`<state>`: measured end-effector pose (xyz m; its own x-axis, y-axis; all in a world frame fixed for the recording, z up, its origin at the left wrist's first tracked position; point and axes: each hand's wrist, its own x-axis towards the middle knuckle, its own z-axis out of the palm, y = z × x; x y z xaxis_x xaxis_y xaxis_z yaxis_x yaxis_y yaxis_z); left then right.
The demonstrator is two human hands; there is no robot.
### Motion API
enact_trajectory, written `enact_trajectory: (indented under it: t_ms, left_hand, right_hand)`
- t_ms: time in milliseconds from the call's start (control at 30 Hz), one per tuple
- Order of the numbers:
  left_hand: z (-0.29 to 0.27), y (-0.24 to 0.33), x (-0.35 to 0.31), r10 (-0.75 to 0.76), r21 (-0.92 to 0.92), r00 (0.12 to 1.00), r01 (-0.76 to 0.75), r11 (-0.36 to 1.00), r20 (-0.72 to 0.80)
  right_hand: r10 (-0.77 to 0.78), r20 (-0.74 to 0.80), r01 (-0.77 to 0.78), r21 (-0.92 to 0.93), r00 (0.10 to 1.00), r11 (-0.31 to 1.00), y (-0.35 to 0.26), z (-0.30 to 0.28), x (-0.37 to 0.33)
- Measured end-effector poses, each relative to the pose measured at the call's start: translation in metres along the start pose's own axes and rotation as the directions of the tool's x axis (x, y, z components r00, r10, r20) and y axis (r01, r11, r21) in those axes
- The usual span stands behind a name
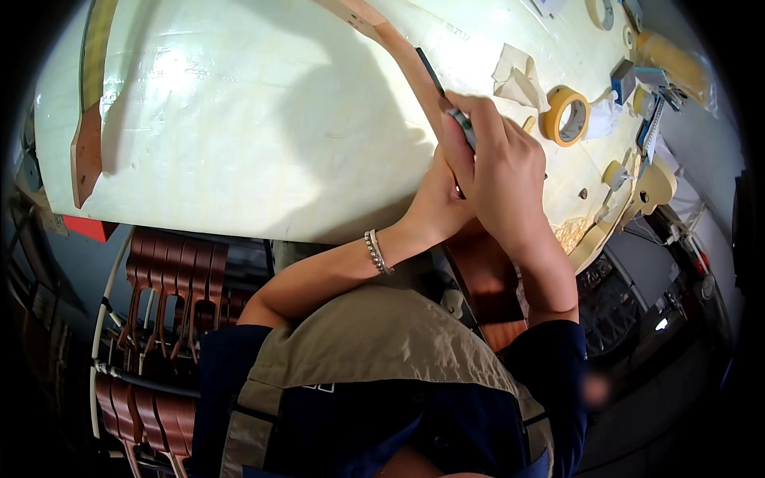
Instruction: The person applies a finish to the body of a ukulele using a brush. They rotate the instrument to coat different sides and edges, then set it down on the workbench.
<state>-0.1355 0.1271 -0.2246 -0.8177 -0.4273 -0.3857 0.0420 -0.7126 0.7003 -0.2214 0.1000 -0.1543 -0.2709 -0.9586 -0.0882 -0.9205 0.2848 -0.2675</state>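
Above the table point(223, 159), right of its middle, a wooden neck-shaped piece point(421, 86) slants from the near edge toward the far edge, both hands on it. It looks already shaped, with no strings showing; how much work is left cannot be told, the hands covering part. A second neck-shaped piece point(88, 151) sits by the left edge. The right hand point(506, 159) has curled fingers; the left hand point(438, 199) wraps the first piece, most fingers hidden. A yellow tape roll point(552, 119) lies toward the right edge. The slim dark tool point(429, 70) in the right-hand grip runs alongside the wood.
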Motion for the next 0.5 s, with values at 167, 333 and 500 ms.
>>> enact_trajectory:
  t_ms: [167, 333, 500]
  left_hand:
    - [0.001, 0.000, -0.004, -0.046, -0.154, 0.999, 0.045, 0.987, -0.007]
    - [-0.002, -0.002, -0.001, 0.015, 0.026, 1.000, -0.015, 1.000, -0.010]
    - [-0.003, -0.006, -0.003, -0.110, -0.143, 0.994, 0.112, 0.983, 0.026]
  right_hand:
    - [-0.023, -0.022, 0.024, 0.015, 0.999, 1.000, 0.002, 0.004, 0.010]
    - [-0.032, -0.024, 0.032, 0.019, 0.999, 0.999, 0.002, 0.002, -0.003]
    - [-0.016, -0.030, 0.017, 0.024, 0.999, 1.000, -0.004, 0.010, 0.033]
